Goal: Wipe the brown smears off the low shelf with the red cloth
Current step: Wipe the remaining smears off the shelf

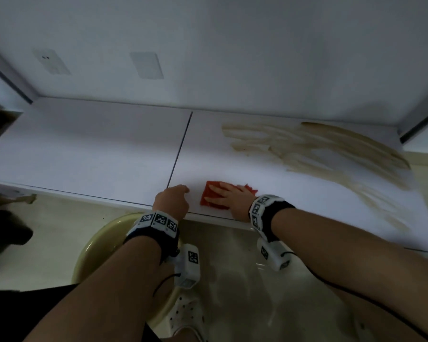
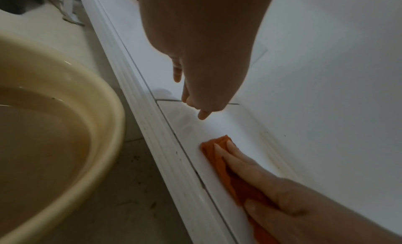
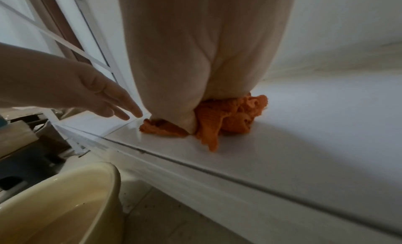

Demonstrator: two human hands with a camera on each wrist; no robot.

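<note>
**Cloth pressed flat at the front edge; smears not yet reached**

Head view: the right hand (image 1: pixel 229 199) lies flat, fingers extended, on the red cloth (image 1: pixel 211 197) near the low shelf (image 1: pixel 89 149) front edge. The brown smears (image 1: pixel 331 154) lie farther back and right, well apart from the cloth. Recommended: sweep toward them with even pressure.

Left wrist view: the left hand (image 2: pixel 202 61) holds nothing, fingers relaxed above the shelf beside the cloth.

Right wrist view: the cloth bunches behind the palm; flatten it first. A basin (image 3: pixel 65 204) of water stands below.

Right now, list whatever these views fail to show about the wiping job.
- Brown smears: absent from both wrist views; their far right end is cut by the head view's edge.
- Red cloth: its middle is under the flat right hand.
- Beige plastic basin: cropped in both wrist views, covered by forearms in the head view.
</note>
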